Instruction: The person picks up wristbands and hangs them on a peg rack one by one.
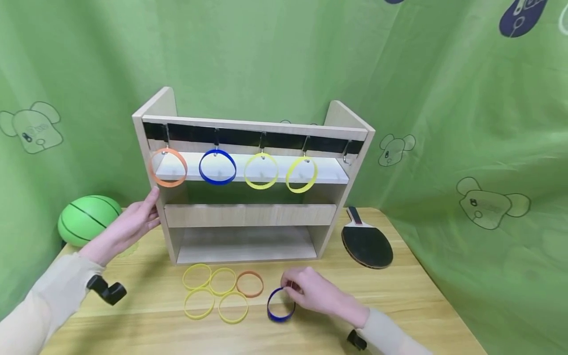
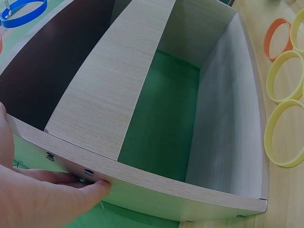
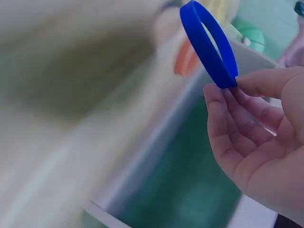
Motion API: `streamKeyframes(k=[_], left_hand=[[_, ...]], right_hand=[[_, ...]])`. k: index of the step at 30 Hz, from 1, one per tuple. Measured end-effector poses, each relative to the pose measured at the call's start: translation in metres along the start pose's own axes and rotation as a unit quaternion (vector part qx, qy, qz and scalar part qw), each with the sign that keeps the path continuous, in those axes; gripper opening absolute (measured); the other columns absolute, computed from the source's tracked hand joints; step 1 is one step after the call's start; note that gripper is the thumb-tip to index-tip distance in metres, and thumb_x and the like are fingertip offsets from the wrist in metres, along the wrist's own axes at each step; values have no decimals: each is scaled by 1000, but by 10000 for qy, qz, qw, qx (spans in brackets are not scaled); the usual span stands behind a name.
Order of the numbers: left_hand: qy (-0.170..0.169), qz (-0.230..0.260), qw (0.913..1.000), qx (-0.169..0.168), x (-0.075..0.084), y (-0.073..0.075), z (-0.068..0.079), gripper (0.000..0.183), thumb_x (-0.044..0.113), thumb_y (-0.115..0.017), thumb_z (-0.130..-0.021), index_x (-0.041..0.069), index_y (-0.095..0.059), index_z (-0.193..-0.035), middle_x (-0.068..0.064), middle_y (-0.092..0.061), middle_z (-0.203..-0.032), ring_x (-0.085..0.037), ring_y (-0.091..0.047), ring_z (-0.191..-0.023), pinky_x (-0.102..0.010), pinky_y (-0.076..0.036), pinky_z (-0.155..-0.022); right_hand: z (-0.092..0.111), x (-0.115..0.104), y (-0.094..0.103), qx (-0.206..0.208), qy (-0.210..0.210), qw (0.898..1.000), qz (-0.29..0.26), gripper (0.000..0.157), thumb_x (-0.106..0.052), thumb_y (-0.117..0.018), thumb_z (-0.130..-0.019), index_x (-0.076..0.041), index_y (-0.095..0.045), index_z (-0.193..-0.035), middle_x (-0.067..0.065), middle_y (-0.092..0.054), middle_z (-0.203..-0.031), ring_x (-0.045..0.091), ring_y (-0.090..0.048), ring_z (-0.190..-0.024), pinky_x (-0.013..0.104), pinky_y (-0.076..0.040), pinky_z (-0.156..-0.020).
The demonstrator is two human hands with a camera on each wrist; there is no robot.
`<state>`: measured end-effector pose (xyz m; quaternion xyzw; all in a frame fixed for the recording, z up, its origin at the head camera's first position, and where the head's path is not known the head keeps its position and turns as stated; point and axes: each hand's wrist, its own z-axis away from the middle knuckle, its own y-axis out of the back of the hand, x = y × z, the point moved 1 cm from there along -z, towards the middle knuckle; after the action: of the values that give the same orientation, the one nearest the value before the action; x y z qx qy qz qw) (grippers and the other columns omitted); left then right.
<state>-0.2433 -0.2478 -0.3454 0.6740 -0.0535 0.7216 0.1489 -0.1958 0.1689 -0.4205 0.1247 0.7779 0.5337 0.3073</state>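
Note:
My right hand (image 1: pixel 317 292) pinches a blue silicone wristband (image 3: pixel 202 42) between thumb and fingers, low over the table in front of the small wooden shelf (image 1: pixel 250 216). My left hand (image 1: pixel 137 222) rests against the shelf's left side panel, its fingers extended along the outer face. From hooks on the black strip hang an orange wristband (image 1: pixel 168 184), a blue wristband (image 1: pixel 217 182) and two yellow wristbands (image 1: pixel 261 187). The rightmost hook (image 1: pixel 346 154) is bare. Several yellow wristbands (image 1: pixel 232 321) and an orange wristband (image 1: pixel 250 296) lie on the table left of my right hand.
A green ball (image 1: pixel 86 219) stands at the table's left, behind my left forearm. To the right of the shelf lies a black table tennis paddle (image 1: pixel 367 245). Green curtain (image 1: pixel 266 59) surrounds the wooden table (image 1: pixel 399 305) at the back and sides.

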Motion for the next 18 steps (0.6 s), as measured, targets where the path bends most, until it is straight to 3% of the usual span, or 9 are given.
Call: streamKeyframes(k=[6, 12, 18], left_hand=[[12, -25, 10000, -10, 2, 0, 1, 96, 64, -19, -100, -10, 14, -150, -33, 14, -160, -48, 5, -151, -58, -2, -125], [-10, -7, 10000, -8, 2, -1, 1, 96, 64, -19, -100, -11, 15, -150, -34, 14, -159, -49, 5, -150, -58, -2, -125], [35, -35, 10000, 6, 1, -1, 1, 97, 65, -19, -100, -10, 15, -150, -33, 15, -159, -49, 6, -151, -58, -2, -125]], right_hand=[[-6, -4, 39, 714, 345, 9959, 429, 8, 3, -71, -83, -4, -68, -87, 5, -71, -80, 6, -64, -70, 7, -55, -63], [-10, -12, 97, 1215, 98, 9893, 803, 10, 0, -71, -85, -4, -69, -93, 5, -72, -87, 10, -67, -75, 12, -59, -67], [-12, -19, 153, 2006, 383, 9719, 1173, 13, 5, -72, -83, -2, -68, -93, 6, -72, -88, 11, -67, -76, 18, -61, -67]])
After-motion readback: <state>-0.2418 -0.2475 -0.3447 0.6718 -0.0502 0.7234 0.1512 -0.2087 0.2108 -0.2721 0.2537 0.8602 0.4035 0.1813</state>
